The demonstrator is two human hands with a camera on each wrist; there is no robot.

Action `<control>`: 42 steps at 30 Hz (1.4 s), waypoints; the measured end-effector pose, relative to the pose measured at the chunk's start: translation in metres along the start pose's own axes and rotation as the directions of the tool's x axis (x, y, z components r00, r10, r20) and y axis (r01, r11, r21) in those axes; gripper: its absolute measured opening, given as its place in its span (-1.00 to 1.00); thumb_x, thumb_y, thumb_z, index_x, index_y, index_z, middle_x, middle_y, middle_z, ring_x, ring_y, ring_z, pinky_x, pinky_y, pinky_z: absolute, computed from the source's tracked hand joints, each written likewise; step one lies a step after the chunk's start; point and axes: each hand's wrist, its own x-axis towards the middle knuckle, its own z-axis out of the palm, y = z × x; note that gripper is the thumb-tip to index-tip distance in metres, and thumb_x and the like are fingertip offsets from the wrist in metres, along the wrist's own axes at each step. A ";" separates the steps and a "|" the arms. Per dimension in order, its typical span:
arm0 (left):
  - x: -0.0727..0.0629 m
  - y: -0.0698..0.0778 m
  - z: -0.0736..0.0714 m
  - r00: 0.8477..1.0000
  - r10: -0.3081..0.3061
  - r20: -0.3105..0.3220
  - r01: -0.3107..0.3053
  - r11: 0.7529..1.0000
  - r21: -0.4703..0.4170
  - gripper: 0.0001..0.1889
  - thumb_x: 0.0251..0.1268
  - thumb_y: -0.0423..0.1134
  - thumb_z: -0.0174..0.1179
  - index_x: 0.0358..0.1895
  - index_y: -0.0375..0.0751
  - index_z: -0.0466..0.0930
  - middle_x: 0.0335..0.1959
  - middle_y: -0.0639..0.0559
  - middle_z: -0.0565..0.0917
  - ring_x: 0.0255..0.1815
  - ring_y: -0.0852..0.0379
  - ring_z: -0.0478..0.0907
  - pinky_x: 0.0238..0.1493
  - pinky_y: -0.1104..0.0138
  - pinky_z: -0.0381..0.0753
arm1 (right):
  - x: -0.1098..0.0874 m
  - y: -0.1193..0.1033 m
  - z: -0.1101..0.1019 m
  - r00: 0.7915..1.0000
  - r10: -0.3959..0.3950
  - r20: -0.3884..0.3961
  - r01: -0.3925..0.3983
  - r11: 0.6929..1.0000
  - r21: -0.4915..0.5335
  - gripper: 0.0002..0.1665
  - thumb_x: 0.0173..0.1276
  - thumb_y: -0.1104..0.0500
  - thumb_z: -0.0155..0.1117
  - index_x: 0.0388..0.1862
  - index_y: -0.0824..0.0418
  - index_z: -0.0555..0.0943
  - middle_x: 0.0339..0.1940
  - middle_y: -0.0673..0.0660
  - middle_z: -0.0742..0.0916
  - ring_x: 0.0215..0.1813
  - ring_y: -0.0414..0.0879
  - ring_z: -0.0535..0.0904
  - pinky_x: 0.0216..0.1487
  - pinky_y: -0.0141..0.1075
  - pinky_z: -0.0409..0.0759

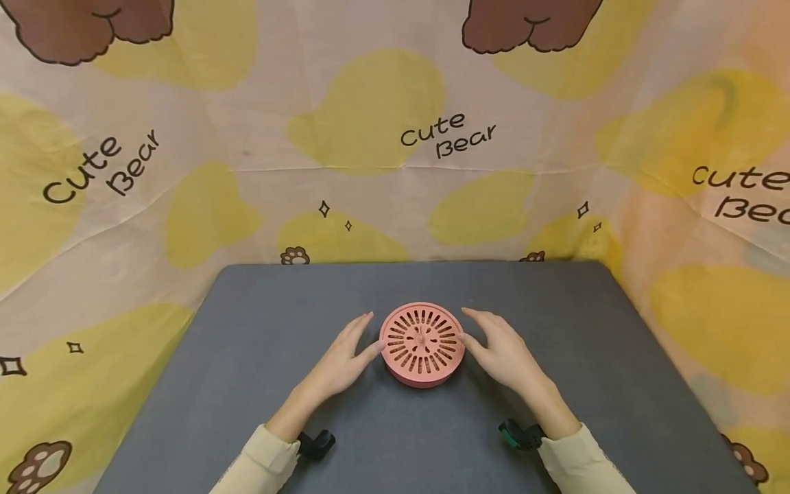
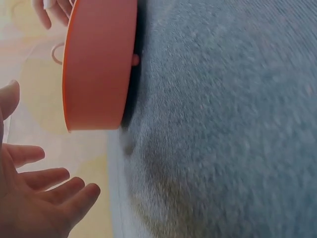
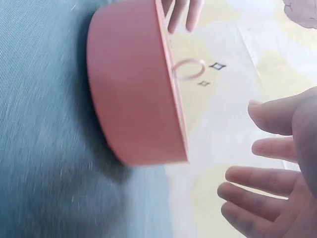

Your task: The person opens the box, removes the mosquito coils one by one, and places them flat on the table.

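- Pink round container (image 1: 422,357): stands upright on the dark grey table (image 1: 395,446), near the middle of its width, between the two hands.
- Its top: ring of radial slots around a small petal-like pattern; a thin pink ring handle (image 3: 189,69) stands up from it, seen clearly from the right wrist. Side wall smooth and plain.
- Left hand (image 1: 339,360): beside the container's left side, fingers extended and spread, thumb apart from them; has hold of nothing.
- Right hand (image 1: 505,351): mirrors it at the right side, fingers loosely extended, thumb well away from them; likewise grips nothing.
- Contact: head view overlaps both thumb tips with the rim; each wrist view shows a gap between its hand and the wall.
- Legible text: "Cute Bear" in black hand-drawn lettering on the backdrop cloth (image 1: 382,110), printed at left, at centre and at right; the right-hand print (image 1: 743,194) is cut by the frame edge.
- Other cloth prints: yellow blobs, four-pointed stars, brown paws, parts of brown bear figures.
- Both wrists: dark strapped device below each hand, pale sleeves behind.
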 end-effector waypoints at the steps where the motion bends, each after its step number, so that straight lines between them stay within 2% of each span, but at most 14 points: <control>1: 0.000 0.001 0.000 1.000 -0.004 0.004 0.004 1.000 -0.018 -0.20 0.50 0.25 0.08 0.63 -0.07 0.12 0.61 -0.16 0.16 0.60 -0.14 0.08 0.50 -0.18 0.15 | 0.001 -0.002 0.001 1.000 -0.004 -0.005 0.005 1.000 0.019 -0.35 0.48 -0.03 0.33 0.45 0.20 0.49 0.35 0.23 0.59 0.37 0.22 0.46 0.28 0.24 0.45; 6: 0.005 0.001 0.006 0.999 -0.022 0.024 0.026 0.985 -0.171 -0.20 0.49 0.17 0.15 0.61 -0.15 0.15 0.57 -0.16 0.24 0.52 -0.17 0.26 0.43 -0.08 0.35 | 0.006 -0.011 0.008 1.000 -0.020 -0.015 0.022 0.991 0.131 -0.40 0.48 0.03 0.34 0.40 0.23 0.52 0.24 0.22 0.66 0.22 0.15 0.60 0.17 0.15 0.58; 10: 0.010 0.003 0.009 0.998 -0.040 0.049 0.053 0.952 -0.302 -0.21 0.47 0.09 0.22 0.60 -0.18 0.15 0.57 -0.14 0.24 0.52 -0.15 0.26 0.42 -0.03 0.39 | 0.012 -0.014 0.014 1.000 -0.012 -0.004 0.013 0.970 0.243 -0.44 0.47 0.10 0.35 0.36 0.28 0.54 0.20 0.25 0.67 0.11 0.12 0.65 0.12 0.10 0.63; 15: 0.013 -0.001 0.014 0.997 -0.006 0.079 0.038 0.910 -0.412 -0.16 0.41 -0.06 0.32 0.60 -0.29 0.12 0.54 -0.20 0.28 0.47 -0.17 0.33 0.37 -0.03 0.45 | 0.020 -0.020 0.023 0.999 0.044 0.023 -0.049 0.951 0.306 -0.48 0.45 0.12 0.37 0.32 0.27 0.58 0.05 0.20 0.73 0.00 0.04 0.67 0.02 0.01 0.68; 18: 0.014 -0.004 0.017 0.996 0.006 0.090 0.037 0.886 -0.463 -0.11 0.32 -0.15 0.41 0.60 -0.29 0.11 0.52 -0.21 0.31 0.42 -0.17 0.39 0.34 -0.03 0.48 | 0.024 -0.025 0.029 0.995 0.087 0.047 -0.097 0.940 0.326 -0.50 0.43 0.09 0.39 0.29 0.23 0.61 -0.04 0.12 0.75 -0.05 -0.01 0.69 -0.08 -0.09 0.70; 21: 0.015 -0.006 0.020 0.996 0.022 0.092 0.025 0.875 -0.484 -0.08 0.25 -0.18 0.47 0.59 -0.27 0.13 0.50 -0.21 0.33 0.37 -0.19 0.46 0.30 -0.01 0.52 | 0.027 -0.028 0.035 0.991 0.114 0.065 -0.130 0.928 0.348 -0.54 0.41 0.11 0.40 0.24 0.22 0.63 -0.08 0.08 0.74 -0.12 -0.07 0.69 -0.18 -0.19 0.69; 28: 0.018 -0.008 0.025 0.986 0.072 0.151 0.021 0.842 -0.539 0.02 0.17 -0.28 0.52 0.62 -0.20 0.04 0.45 -0.29 0.35 0.24 -0.23 0.56 0.08 0.20 0.67 | 0.036 -0.030 0.048 0.983 0.136 0.124 -0.176 0.895 0.410 -0.59 0.37 0.15 0.45 0.16 0.21 0.66 -0.16 0.05 0.76 -0.28 -0.16 0.69 -0.33 -0.27 0.68; 30: 0.019 -0.008 0.025 0.984 0.085 0.157 0.012 0.844 -0.536 0.05 0.15 -0.30 0.53 0.63 -0.19 0.02 0.47 -0.28 0.32 0.26 -0.21 0.54 0.06 0.23 0.67 | 0.038 -0.031 0.050 0.982 0.136 0.130 -0.178 0.896 0.406 -0.60 0.36 0.15 0.46 0.14 0.21 0.66 -0.17 0.05 0.76 -0.29 -0.16 0.69 -0.35 -0.26 0.69; 34: 0.021 -0.009 0.024 0.983 0.102 0.151 -0.014 0.868 -0.496 0.06 0.14 -0.27 0.53 0.64 -0.17 0.01 0.49 -0.23 0.31 0.32 -0.13 0.47 0.14 0.20 0.62 | 0.042 -0.033 0.052 0.978 0.145 0.148 -0.195 0.888 0.416 -0.60 0.35 0.19 0.46 0.14 0.23 0.66 -0.18 0.07 0.76 -0.28 -0.14 0.70 -0.33 -0.25 0.70; 37: 0.021 -0.009 0.025 0.983 0.106 0.147 -0.024 0.879 -0.475 0.07 0.14 -0.26 0.54 0.64 -0.16 0.02 0.48 -0.21 0.32 0.33 -0.12 0.44 0.19 0.14 0.59 | 0.043 -0.033 0.053 0.969 0.167 0.184 -0.236 0.854 0.464 -0.60 0.36 0.23 0.45 0.16 0.26 0.66 -0.18 0.10 0.75 -0.28 -0.11 0.70 -0.31 -0.23 0.72; 42: 0.020 -0.009 0.025 0.983 0.107 0.148 -0.023 0.876 -0.482 0.07 0.14 -0.25 0.54 0.64 -0.16 0.01 0.50 -0.21 0.29 0.35 -0.11 0.42 0.22 0.10 0.56 | 0.043 -0.032 0.053 0.957 0.184 0.226 -0.283 0.776 0.564 -0.59 0.36 0.28 0.43 0.17 0.34 0.63 -0.20 0.20 0.73 -0.30 -0.03 0.73 -0.28 -0.18 0.75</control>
